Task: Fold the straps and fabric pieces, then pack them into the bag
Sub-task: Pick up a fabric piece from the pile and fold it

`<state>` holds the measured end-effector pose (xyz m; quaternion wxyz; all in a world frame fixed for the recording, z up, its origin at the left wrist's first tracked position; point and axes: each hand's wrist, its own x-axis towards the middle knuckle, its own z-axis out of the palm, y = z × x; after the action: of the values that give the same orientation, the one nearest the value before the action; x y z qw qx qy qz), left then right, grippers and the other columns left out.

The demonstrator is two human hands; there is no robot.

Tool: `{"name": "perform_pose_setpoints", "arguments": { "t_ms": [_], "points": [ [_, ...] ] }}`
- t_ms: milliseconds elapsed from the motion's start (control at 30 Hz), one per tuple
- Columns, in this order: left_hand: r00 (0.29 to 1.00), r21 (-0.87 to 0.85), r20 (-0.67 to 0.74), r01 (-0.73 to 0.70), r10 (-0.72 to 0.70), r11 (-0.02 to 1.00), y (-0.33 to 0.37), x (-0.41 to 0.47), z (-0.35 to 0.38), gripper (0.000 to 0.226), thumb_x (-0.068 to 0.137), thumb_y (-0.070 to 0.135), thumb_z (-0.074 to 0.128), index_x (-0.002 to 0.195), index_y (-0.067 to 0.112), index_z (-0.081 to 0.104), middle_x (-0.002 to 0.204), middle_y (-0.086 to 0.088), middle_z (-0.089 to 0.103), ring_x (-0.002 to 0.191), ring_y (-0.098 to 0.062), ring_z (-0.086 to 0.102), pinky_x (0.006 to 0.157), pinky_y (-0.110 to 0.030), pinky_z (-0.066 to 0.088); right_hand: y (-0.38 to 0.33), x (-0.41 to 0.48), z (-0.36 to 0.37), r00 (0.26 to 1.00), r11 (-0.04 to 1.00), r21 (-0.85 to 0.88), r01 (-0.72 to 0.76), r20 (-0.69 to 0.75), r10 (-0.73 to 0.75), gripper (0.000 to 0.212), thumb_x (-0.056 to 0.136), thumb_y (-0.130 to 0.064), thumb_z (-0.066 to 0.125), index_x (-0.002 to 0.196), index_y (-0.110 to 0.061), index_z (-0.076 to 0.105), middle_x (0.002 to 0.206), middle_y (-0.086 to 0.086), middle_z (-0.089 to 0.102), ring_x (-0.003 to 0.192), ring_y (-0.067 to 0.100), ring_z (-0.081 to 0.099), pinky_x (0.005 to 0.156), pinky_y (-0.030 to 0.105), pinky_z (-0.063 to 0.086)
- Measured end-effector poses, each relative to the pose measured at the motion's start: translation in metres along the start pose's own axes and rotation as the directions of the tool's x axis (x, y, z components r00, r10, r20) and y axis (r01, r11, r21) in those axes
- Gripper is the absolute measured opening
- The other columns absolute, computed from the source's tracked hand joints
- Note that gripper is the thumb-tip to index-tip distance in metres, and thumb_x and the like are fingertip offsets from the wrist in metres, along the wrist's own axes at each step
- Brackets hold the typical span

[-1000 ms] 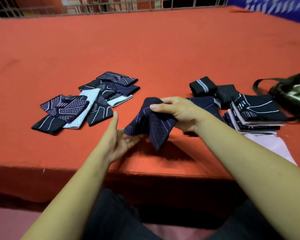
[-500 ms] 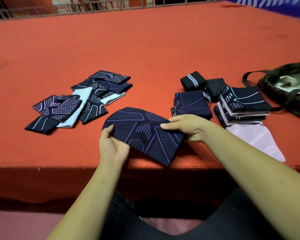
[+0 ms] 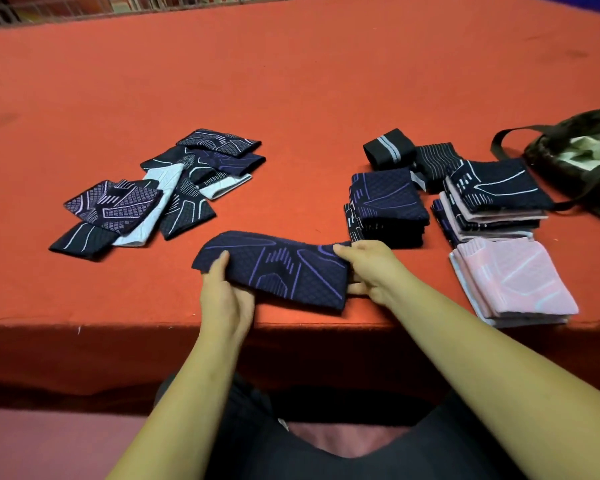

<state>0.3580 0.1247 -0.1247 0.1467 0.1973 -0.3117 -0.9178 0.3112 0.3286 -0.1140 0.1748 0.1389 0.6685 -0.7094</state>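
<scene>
so the navy piece (image 3: 278, 268) just got laid flat by the table (image 3: 291, 81) front edge, left hand (image 3: 222, 299) and right hand (image 3: 371, 271) pinching opposite ends, fold's next I'd guess

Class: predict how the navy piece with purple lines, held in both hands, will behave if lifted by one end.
Probably floppy: the navy piece curves between the left hand and right hand, so a free end would likely droop. Likely light, since thumb-and-finger pinches hold it. Its textured grid surface probably resists slipping.
</scene>
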Motion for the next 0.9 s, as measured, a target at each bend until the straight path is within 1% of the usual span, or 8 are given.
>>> {"name": "perform_pose_setpoints", "arguments": {
  "t_ms": [67, 167, 267, 333, 500, 700, 833, 900],
  "points": [
    [0.990, 0.386, -0.012, -0.127, 0.142, 0.914, -0.003, -0.007, -0.002, 0.025, 0.098, 0.004, 0.048, 0.121, 0.010, 0.054, 0.107, -0.006, 0.068, 0.093, -0.009, 0.068, 0.080, -0.025, 0.054, 0.005, 0.000, -0.003, 0.999, 0.992, -0.123, 0.041, -0.027, -0.045, 0.016, 0.088, -0.006, 0.067, 0.081, -0.015, 0.057, 0.079, 0.006, 0.066, 0.066, 0.016, 0.064, 0.067, 0.042, 0.059],
    [0.940, 0.709, 0.243, -0.342, 0.241, 0.617, 0.001, -0.020, -0.003, 0.021, 0.097, 0.004, 0.052, 0.101, 0.025, 0.052, 0.094, 0.004, 0.063, 0.085, -0.008, 0.059, 0.081, -0.026, 0.048, 0.010, 0.002, -0.009, 0.978, 0.938, -0.310, 0.154, -0.086, -0.189, 0.022, 0.078, -0.003, 0.075, 0.094, -0.011, 0.061, 0.087, 0.015, 0.071, 0.072, 0.027, 0.069, 0.067, 0.042, 0.059],
    [0.819, 0.717, 0.564, -0.551, 0.109, 0.428, 0.000, -0.024, -0.004, 0.030, 0.095, -0.001, 0.053, 0.100, 0.028, 0.047, 0.132, -0.002, 0.060, 0.121, -0.007, 0.052, 0.103, -0.023, 0.039, 0.018, 0.001, -0.014, 0.970, 0.933, -0.301, 0.195, -0.079, -0.228, 0.027, 0.077, -0.004, 0.077, 0.095, -0.014, 0.060, 0.087, 0.021, 0.069, 0.072, 0.030, 0.067, 0.072, 0.048, 0.057],
    [0.697, 0.671, 0.716, -0.669, -0.043, 0.321, -0.004, -0.022, -0.002, 0.039, 0.092, -0.001, 0.051, 0.109, 0.034, 0.047, 0.154, 0.011, 0.040, 0.146, -0.003, 0.028, 0.117, -0.019, 0.022, 0.021, 0.001, -0.016, 0.973, 0.944, -0.257, 0.205, -0.053, -0.226, 0.024, 0.081, -0.003, 0.075, 0.097, -0.013, 0.060, 0.082, 0.019, 0.065, 0.067, 0.026, 0.063, 0.063, 0.044, 0.056],
    [0.557, 0.570, 0.762, -0.819, -0.330, -0.067, -0.016, -0.003, -0.019, 0.065, 0.085, 0.013, 0.042, 0.147, 0.033, 0.039, 0.158, 0.015, 0.030, 0.151, -0.003, 0.008, 0.125, -0.033, 0.006, 0.028, -0.002, -0.022, 0.956, 0.934, -0.221, 0.281, -0.025, -0.293, 0.036, 0.086, -0.005, 0.071, 0.116, -0.011, 0.053, 0.079, 0.018, 0.061, 0.054, 0.016, 0.057, 0.046, 0.025, 0.049],
    [0.617, 0.640, 0.766, -0.757, -0.178, 0.132, -0.021, -0.013, -0.006, 0.054, 0.091, 0.005, 0.044, 0.143, 0.019, 0.050, 0.153, 0.007, 0.041, 0.148, -0.006, 0.023, 0.124, -0.029, 0.013, 0.039, 0.003, -0.021, 0.883, 0.837, -0.323, 0.442, -0.008, -0.470, 0.010, 0.087, -0.022, 0.070, 0.081, -0.024, 0.062, 0.056, -0.002, 0.051, 0.055, 0.013, 0.047, 0.061, 0.036, 0.044],
    [0.702, 0.698, 0.700, -0.636, -0.129, 0.329, -0.029, -0.027, 0.010, 0.043, 0.098, 0.020, 0.047, 0.141, 0.014, 0.052, 0.140, 0.008, 0.057, 0.133, -0.001, 0.047, 0.112, -0.018, 0.032, 0.024, -0.006, -0.014, 0.944, 0.875, -0.375, 0.307, 0.001, -0.331, 0.055, 0.098, -0.053, 0.046, 0.066, -0.017, 0.073, 0.045, -0.011, 0.056, 0.046, 0.000, 0.051, 0.066, 0.031, 0.048],
    [0.699, 0.708, 0.698, -0.643, -0.154, 0.293, -0.031, -0.028, 0.009, 0.042, 0.097, 0.025, 0.051, 0.137, 0.016, 0.055, 0.130, 0.011, 0.060, 0.124, 0.002, 0.052, 0.107, -0.018, 0.036, 0.020, -0.007, -0.012, 0.963, 0.903, -0.345, 0.258, 0.013, -0.270, 0.064, 0.095, -0.060, 0.046, 0.063, -0.011, 0.071, 0.046, -0.008, 0.056, 0.047, 0.006, 0.052, 0.063, 0.029, 0.046]
  ]
}}
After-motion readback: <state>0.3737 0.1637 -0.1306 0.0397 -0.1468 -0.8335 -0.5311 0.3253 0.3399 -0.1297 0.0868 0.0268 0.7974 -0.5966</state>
